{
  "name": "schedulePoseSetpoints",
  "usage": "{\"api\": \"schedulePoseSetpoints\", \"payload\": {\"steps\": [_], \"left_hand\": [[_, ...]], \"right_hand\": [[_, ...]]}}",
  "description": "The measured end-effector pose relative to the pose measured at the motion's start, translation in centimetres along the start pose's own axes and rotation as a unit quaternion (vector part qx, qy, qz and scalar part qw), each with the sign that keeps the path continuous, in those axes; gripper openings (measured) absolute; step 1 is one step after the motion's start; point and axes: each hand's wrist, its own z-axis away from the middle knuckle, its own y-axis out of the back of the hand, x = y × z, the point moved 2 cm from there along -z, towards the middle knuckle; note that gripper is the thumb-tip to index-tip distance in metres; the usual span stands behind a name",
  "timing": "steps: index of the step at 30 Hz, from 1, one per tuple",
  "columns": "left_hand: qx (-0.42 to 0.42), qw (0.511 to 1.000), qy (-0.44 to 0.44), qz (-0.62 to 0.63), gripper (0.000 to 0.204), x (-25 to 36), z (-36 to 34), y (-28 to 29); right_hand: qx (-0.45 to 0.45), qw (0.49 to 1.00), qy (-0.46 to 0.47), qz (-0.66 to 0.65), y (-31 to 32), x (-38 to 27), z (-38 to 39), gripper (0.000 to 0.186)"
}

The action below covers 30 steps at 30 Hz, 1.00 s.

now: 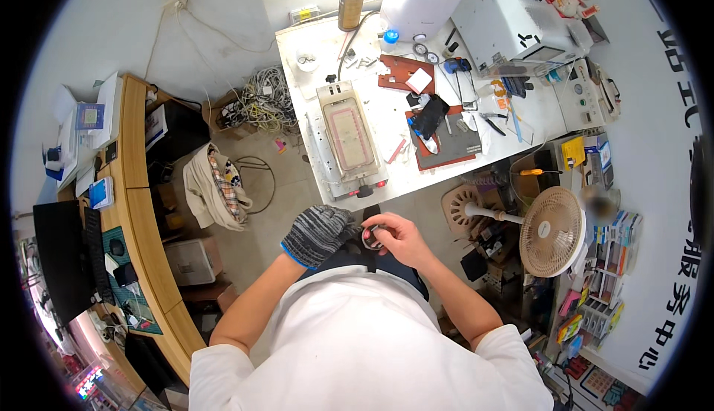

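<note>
In front of my waist, below the near edge of the white table, my two hands work close together. My left hand (320,234) wears a grey-and-black knitted glove with a blue cuff; its fingers are curled, and what they may grip is hidden. My bare right hand (399,238) pinches a small round thing (370,238), dark with a pale rim and a pinkish patch, whose kind I cannot make out. Just beyond my hands, a beige machine with a flat framed bed (349,139) stands at the table's near left part.
On the white table (305,102) lie a dark work mat (454,139), black-handled pliers (492,123) and a spray can (351,8). A fan (552,231) stands to the right. On the left are a wooden desk (145,225), a cable heap (268,98) and a draped jacket (216,188).
</note>
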Motion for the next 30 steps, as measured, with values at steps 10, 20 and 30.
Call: {"api": "schedulePoseSetpoints", "payload": {"steps": [10, 20, 30], "left_hand": [[0.004, 0.996, 0.036, 0.076, 0.026, 2.2, 1.7, 1.5], [0.096, 0.675, 0.253, 0.686, 0.028, 4.8, -2.8, 4.1], [0.039, 0.982, 0.022, -0.185, 0.016, 7.1, -6.4, 11.2]], "right_hand": [[0.034, 0.997, 0.036, -0.053, -0.7, -0.9, 2.1, 0.018], [-0.007, 0.980, 0.121, 0.158, 2.1, -4.5, 4.0, 0.027], [-0.161, 0.976, 0.140, 0.042, 6.8, -6.7, 5.4, 0.039]]}}
